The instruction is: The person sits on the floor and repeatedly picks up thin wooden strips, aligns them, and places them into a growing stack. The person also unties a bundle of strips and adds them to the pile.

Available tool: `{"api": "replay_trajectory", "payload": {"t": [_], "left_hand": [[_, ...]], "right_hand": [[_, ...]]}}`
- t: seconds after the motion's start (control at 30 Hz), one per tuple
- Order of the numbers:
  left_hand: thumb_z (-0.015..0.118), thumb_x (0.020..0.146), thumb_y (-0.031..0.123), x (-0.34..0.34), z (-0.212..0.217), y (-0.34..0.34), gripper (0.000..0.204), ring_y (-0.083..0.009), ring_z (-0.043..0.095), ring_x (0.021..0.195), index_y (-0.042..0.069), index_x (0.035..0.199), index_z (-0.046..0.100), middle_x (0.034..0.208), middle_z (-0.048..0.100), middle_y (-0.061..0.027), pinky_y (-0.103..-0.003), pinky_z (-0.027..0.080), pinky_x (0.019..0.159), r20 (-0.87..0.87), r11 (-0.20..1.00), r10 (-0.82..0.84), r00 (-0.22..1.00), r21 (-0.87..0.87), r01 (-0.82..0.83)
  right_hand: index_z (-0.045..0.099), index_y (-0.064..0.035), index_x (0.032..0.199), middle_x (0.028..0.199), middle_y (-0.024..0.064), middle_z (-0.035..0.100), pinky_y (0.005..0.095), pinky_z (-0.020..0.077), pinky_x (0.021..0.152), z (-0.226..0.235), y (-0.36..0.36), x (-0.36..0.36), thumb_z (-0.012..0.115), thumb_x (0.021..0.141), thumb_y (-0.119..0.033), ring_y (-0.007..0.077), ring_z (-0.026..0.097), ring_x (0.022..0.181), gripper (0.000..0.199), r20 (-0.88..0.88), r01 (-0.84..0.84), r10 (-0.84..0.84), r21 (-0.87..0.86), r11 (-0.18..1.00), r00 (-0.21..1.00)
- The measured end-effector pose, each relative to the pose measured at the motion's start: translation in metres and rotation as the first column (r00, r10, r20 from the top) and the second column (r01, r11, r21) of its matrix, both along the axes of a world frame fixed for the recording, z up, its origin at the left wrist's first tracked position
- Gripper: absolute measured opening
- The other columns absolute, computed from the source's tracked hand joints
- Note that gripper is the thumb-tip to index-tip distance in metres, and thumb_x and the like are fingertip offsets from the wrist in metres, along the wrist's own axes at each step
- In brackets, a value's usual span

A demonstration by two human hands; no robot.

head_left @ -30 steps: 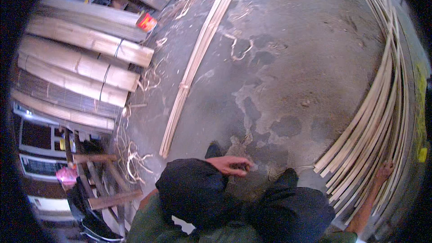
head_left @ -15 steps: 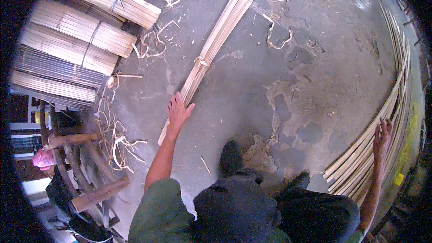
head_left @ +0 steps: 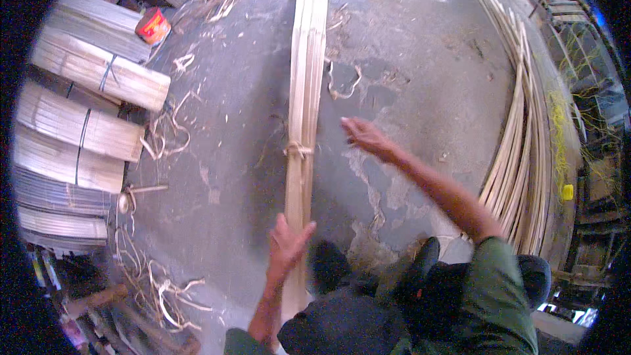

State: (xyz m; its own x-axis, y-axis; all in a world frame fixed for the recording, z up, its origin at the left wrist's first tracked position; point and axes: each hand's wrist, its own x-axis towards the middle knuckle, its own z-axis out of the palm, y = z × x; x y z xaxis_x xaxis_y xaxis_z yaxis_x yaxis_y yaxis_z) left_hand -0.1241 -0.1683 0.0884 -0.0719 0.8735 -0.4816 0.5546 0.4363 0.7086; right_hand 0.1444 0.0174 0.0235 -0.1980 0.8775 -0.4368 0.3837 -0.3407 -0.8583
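A tied bundle of pale bamboo strips [head_left: 303, 92] runs lengthwise from the far edge down toward my body, with a thin strip knotted round it. My left hand [head_left: 288, 243] is closed on its near part, below the tie, thumb lying across the top. A dark shadow along the left side suggests the bundle is off the floor. Just right of the bundle, apart from it, my right hand [head_left: 371, 138] reaches leftward in the air. Its fingers are stretched out, a little blurred, with nothing visible in them.
Long loose strips [head_left: 516, 171] lie in a curved heap on the right. Stacked, tied slat bundles [head_left: 72, 121] fill the left, with a red tin [head_left: 152, 26] beside them. Curly offcuts [head_left: 164, 296] litter the floor [head_left: 420, 92]. Wooden framing [head_left: 98, 302] stands at lower left.
My right hand has moved from the loose strips on the right to beside the tied bundle. The bundle, with my left hand on it, now points straight ahead and looks raised. The view has turned.
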Motion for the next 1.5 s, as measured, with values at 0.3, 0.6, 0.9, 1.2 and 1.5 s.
{"api": "replay_trajectory", "payload": {"t": [0.3, 0.6, 0.9, 1.2, 1.5], "left_hand": [[0.079, 0.073, 0.037, 0.024, 0.022, -0.036, 0.057, -0.0388, 0.067, 0.086, -0.002, 0.103, 0.05, 0.09, 0.066, -0.0258, -0.046, 0.051, 0.074, -0.068, 0.987, 0.033, 0.997, 0.161, -0.022], [0.078, 0.076, 0.032, 0.032, -0.003, -0.04, 0.053, -0.0311, 0.068, 0.085, -0.001, 0.108, 0.053, 0.097, 0.067, -0.0201, -0.041, 0.052, 0.077, -0.027, 0.991, -0.11, 0.994, 0.074, 0.112], [0.076, 0.08, 0.035, 0.025, -0.099, -0.032, 0.055, -0.0177, 0.064, 0.086, 0.001, 0.119, 0.054, 0.095, 0.066, -0.0092, -0.034, 0.052, 0.077, 0.537, 0.921, 0.023, 0.843, -0.34, 0.192], [0.075, 0.08, 0.037, 0.038, -0.115, -0.045, 0.051, -0.0219, 0.063, 0.092, 0.001, 0.112, 0.058, 0.101, 0.067, -0.0129, -0.035, 0.049, 0.084, 0.385, 0.971, -0.05, 0.921, -0.197, 0.135], [0.072, 0.081, 0.041, 0.047, -0.099, -0.051, 0.052, -0.0275, 0.064, 0.09, 0.003, 0.113, 0.056, 0.097, 0.066, -0.0145, -0.038, 0.049, 0.082, 0.286, 0.993, -0.108, 0.952, -0.02, 0.119]], "right_hand": [[0.049, -0.0026, 0.111, 0.087, 0.0098, 0.062, 0.0351, 0.0568, 0.062, 0.056, -0.018, -0.115, 0.059, 0.093, -0.041, 0.0192, 0.064, 0.073, 0.043, -0.679, 0.319, -0.415, -0.27, 0.908, 0.606], [0.049, -0.0015, 0.112, 0.087, 0.0114, 0.062, 0.0385, 0.0589, 0.063, 0.04, -0.044, -0.076, 0.058, 0.093, -0.039, 0.0199, 0.064, 0.072, 0.043, -0.647, 0.44, -0.511, -0.287, 0.851, 0.567], [0.052, 0.0002, 0.126, 0.116, 0.0163, 0.061, 0.0365, 0.0487, 0.088, -0.044, -0.069, -0.014, 0.053, 0.097, -0.035, 0.0282, 0.06, 0.105, 0.046, 0.02, 0.529, -0.554, 0.27, 0.804, 0.832], [0.054, -0.0052, 0.126, 0.109, 0.0143, 0.056, 0.0416, 0.0503, 0.081, -0.014, -0.099, -0.023, 0.063, 0.082, -0.008, 0.0338, 0.058, 0.095, 0.045, 0.558, -0.37, -0.015, 0.57, 0.734, 0.83], [0.056, -0.0032, 0.101, 0.099, 0.0153, 0.056, 0.0428, 0.0472, 0.082, -0.013, -0.084, -0.022, 0.069, 0.081, -0.019, 0.0339, 0.056, 0.094, 0.029, 0.5, -0.391, 0.162, 0.395, 0.831, 0.851]]}}
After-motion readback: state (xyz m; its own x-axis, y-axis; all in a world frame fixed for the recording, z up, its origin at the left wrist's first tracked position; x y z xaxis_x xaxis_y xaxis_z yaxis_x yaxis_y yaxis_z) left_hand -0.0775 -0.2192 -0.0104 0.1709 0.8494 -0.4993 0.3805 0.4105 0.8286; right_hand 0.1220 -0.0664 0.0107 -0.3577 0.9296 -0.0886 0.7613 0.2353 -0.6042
